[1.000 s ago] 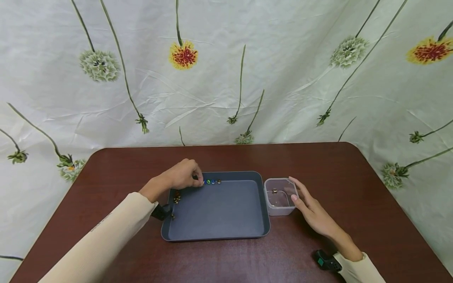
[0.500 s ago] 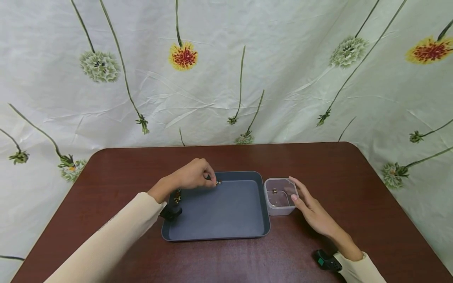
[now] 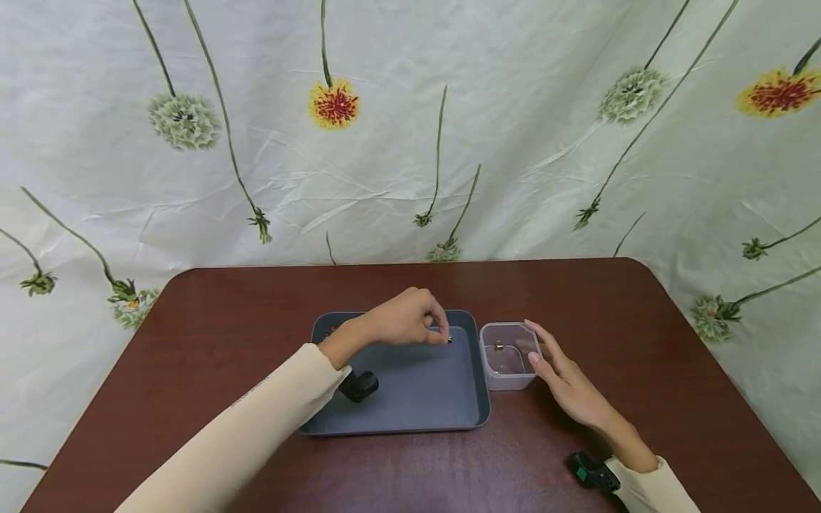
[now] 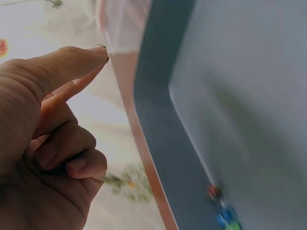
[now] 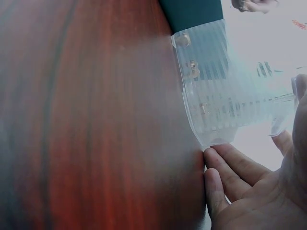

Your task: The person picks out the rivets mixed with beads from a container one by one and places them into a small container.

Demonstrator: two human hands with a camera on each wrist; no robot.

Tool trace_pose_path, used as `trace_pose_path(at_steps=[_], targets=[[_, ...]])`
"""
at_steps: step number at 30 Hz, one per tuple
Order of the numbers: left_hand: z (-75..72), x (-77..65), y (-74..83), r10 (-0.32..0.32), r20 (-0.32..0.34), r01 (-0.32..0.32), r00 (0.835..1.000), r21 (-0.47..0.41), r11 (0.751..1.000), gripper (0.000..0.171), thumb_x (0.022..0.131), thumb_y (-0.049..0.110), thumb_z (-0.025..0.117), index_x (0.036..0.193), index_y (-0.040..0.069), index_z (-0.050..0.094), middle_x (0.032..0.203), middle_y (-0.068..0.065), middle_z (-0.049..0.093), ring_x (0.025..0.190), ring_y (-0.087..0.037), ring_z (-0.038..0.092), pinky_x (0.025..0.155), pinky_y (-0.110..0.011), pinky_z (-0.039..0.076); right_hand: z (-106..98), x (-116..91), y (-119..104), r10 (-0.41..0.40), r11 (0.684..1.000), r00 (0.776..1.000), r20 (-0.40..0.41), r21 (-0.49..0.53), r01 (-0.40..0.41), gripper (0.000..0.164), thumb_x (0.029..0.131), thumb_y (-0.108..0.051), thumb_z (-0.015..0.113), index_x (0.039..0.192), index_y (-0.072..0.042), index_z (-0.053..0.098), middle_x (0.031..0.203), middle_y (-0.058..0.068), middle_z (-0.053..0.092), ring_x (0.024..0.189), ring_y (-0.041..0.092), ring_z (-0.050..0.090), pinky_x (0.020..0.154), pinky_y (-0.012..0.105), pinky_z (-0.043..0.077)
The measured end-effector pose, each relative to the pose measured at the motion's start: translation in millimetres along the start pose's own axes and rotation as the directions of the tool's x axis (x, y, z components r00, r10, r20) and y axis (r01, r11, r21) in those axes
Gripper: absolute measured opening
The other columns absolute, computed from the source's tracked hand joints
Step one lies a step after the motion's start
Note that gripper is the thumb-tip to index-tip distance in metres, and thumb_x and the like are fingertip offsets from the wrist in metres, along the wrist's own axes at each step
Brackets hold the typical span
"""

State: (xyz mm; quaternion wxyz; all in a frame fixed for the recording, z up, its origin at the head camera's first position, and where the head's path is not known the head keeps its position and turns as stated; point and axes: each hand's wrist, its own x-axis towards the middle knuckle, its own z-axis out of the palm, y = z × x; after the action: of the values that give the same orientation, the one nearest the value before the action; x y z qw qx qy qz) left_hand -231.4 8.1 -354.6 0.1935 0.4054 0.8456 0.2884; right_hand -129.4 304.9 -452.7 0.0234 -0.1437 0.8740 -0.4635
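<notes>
My left hand (image 3: pixel 407 320) is over the right part of the grey tray (image 3: pixel 410 399), pinching a small gold-coloured piece (image 3: pixel 450 339) between thumb and index finger. In the left wrist view only a dark, shiny edge of that gold piece (image 4: pixel 106 52) shows at the fingertips; the other fingers are curled in. To the right of the tray stands a clear plastic container (image 3: pixel 509 385). My right hand (image 3: pixel 571 385) holds its right side, thumb at the rim, with fingers low by the base in the right wrist view. Similar gold pieces (image 5: pixel 194 68) lie inside the container.
Colourful small beads, a blue one (image 4: pixel 225 218) among them, line the tray's far edge. More small pieces (image 3: pixel 331 330) are at its far left corner, partly behind the left arm. The brown table (image 3: pixel 244 320) meets a flowered cloth (image 3: pixel 385 178) at the back.
My left hand has moved right along the tray's far side, from the row of beads towards the container, with the gold piece in its fingertips. The right hand and container have stayed put.
</notes>
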Motion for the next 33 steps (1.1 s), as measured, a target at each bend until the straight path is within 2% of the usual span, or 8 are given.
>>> trace_pose_path(at_steps=[5, 13, 19, 22, 25, 27, 30, 33], targets=[[7.9, 15.4, 17.7, 0.046, 0.004, -0.046, 0.999, -0.014, 0.999, 0.007, 0.086, 0.018, 0.069, 0.086, 0.014, 0.076, 0.044, 0.008, 0.03, 0.043, -0.007, 0.025, 0.051, -0.02, 0.029, -0.8, 0.5, -0.5, 0.006, 1.0, 1.0, 0.002, -0.011, -0.006, 0.054, 0.103, -0.023, 0.038, 0.15, -0.034, 0.013, 0.151, 0.01, 0.028, 0.129, 0.039, 0.042, 0.095, 0.063, 0.039], [23.0, 36.2, 34.3, 0.126, 0.006, -0.126, 0.992, 0.019, 0.992, 0.006, 0.086, 0.018, 0.069, 0.084, 0.016, 0.075, 0.046, 0.008, 0.028, 0.043, -0.006, 0.025, 0.049, -0.017, 0.027, -0.5, 2.6, -1.3, 0.008, 1.0, 1.0, 0.014, 0.025, -0.008, 0.054, 0.103, -0.021, 0.038, 0.149, -0.036, 0.013, 0.142, 0.017, 0.04, 0.124, 0.038, 0.048, 0.094, 0.059, 0.042], [32.2, 43.2, 38.5, 0.114, 0.036, -0.115, 0.993, 0.033, 0.993, 0.007, 0.086, 0.017, 0.068, 0.086, 0.015, 0.075, 0.047, 0.009, 0.035, 0.043, -0.004, 0.028, 0.047, -0.017, 0.028, 0.2, 2.3, 0.7, 0.024, 1.0, 1.0, 0.01, 0.007, -0.024, 0.054, 0.103, -0.022, 0.037, 0.149, -0.035, 0.013, 0.15, 0.013, 0.029, 0.13, 0.04, 0.04, 0.096, 0.064, 0.038], [34.6, 43.0, 38.2, 0.101, 0.043, -0.103, 0.994, 0.027, 0.994, 0.009, 0.087, 0.017, 0.068, 0.092, 0.013, 0.074, 0.046, 0.008, 0.034, 0.042, -0.005, 0.028, 0.046, -0.016, 0.027, 0.9, 2.4, 1.1, 0.029, 1.0, 0.999, 0.014, 0.012, -0.029, 0.054, 0.103, -0.022, 0.037, 0.15, -0.032, 0.013, 0.149, 0.014, 0.031, 0.131, 0.04, 0.039, 0.096, 0.064, 0.037], [34.0, 39.1, 37.1, 0.121, 0.024, -0.122, 0.992, 0.054, 0.991, 0.013, 0.088, 0.019, 0.067, 0.098, 0.013, 0.073, 0.047, 0.008, 0.034, 0.043, -0.005, 0.028, 0.047, -0.016, 0.026, 1.5, 2.0, 1.6, 0.026, 0.999, 1.0, 0.017, 0.02, -0.027, 0.054, 0.103, -0.021, 0.037, 0.15, -0.029, 0.013, 0.147, 0.014, 0.033, 0.129, 0.039, 0.042, 0.095, 0.063, 0.039], [30.8, 31.8, 36.6, 0.148, -0.015, -0.146, 0.989, 0.071, 0.987, 0.017, 0.088, 0.021, 0.067, 0.102, 0.013, 0.072, 0.054, 0.008, 0.038, 0.048, -0.005, 0.033, 0.05, -0.016, 0.029, 1.7, 1.7, 1.8, 0.018, 1.0, 1.0, 0.02, 0.021, -0.019, 0.054, 0.103, -0.021, 0.037, 0.151, -0.026, 0.013, 0.145, 0.015, 0.036, 0.127, 0.038, 0.045, 0.094, 0.06, 0.04], [21.1, 11.9, 36.7, 0.178, -0.114, -0.169, 0.977, 0.087, 0.982, 0.023, 0.088, 0.023, 0.066, 0.11, 0.016, 0.068, 0.069, 0.007, 0.047, 0.063, -0.005, 0.044, 0.06, -0.017, 0.038, 1.2, 1.8, 1.7, 0.013, 1.0, 1.0, 0.017, 0.012, -0.013, 0.054, 0.103, -0.021, 0.037, 0.15, -0.028, 0.013, 0.141, 0.013, 0.041, 0.123, 0.034, 0.05, 0.094, 0.055, 0.043], [8.4, -14.7, 37.2, 0.176, -0.219, -0.167, 0.96, 0.058, 0.984, 0.035, 0.089, 0.026, 0.065, 0.123, 0.021, 0.06, 0.093, 0.008, 0.055, 0.086, -0.004, 0.052, 0.076, -0.023, 0.045, -0.5, 1.7, 1.5, 0.007, 1.0, 1.0, -0.001, 0.004, -0.007, 0.055, 0.102, -0.019, 0.039, 0.15, -0.031, 0.015, 0.143, 0.011, 0.04, 0.123, 0.032, 0.05, 0.095, 0.054, 0.042]])
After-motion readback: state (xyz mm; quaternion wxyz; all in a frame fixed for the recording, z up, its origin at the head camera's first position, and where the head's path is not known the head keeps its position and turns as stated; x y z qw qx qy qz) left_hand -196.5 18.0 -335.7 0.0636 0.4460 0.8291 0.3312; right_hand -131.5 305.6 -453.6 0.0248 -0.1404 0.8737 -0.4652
